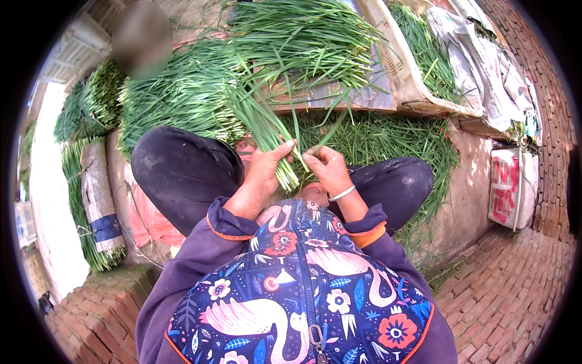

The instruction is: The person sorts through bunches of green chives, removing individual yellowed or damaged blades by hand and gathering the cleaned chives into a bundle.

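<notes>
My left hand (265,167) is closed around a small bunch of garlic chives (262,126). Their pale cut ends point down toward my lap, and the green tips lean up and to the left. Just to the right, my right hand (331,172) pinches a thin green chive blade (332,131) between thumb and fingertips, close to the lower ends of the bunch. A white bangle circles that wrist. Beyond my hands, a big heap of chives (309,39) lies on a low board (327,97), and another thick pile (182,97) lies by my left knee.
Loose chive scraps (388,142) cover the ground beyond my right knee. A wrapped chive bundle (100,200) stands at the left. At the upper right, a cloth-lined container (418,79) holds more chives. A white and red package (512,188) sits beside the brick paving (497,279).
</notes>
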A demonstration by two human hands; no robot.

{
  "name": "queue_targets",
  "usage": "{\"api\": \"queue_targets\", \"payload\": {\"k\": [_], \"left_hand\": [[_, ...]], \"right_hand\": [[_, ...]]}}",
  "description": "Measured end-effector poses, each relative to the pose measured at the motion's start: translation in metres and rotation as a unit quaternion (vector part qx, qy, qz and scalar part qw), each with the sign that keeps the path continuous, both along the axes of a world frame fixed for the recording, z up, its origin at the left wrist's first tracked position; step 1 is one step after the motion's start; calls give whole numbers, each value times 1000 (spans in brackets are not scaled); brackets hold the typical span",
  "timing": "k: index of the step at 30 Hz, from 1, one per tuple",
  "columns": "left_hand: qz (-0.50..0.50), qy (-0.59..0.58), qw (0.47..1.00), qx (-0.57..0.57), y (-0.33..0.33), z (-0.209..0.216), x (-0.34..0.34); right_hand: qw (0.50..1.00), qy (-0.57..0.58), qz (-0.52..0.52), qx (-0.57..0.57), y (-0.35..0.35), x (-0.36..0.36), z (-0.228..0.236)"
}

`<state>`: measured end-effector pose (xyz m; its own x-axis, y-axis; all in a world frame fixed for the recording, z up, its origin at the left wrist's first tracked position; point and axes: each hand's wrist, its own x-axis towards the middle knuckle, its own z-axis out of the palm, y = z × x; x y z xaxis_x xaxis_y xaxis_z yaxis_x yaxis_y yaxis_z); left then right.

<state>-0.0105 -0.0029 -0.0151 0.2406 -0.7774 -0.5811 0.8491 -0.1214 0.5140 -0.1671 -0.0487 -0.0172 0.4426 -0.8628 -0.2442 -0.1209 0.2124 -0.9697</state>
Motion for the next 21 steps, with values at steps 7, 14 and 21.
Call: {"api": "queue_targets", "payload": {"k": [7,14,21], "left_hand": [[48,7,999,0,-4,2,6],[0,49,998,-41,4,-13,4],[61,65,995,-38,18,-7,15]], "right_hand": [[905,-247,-183,292,-11,-65,14],[975,-49,50,211,11,3,21],[964,116,-20,-240,11,11,45]]}}
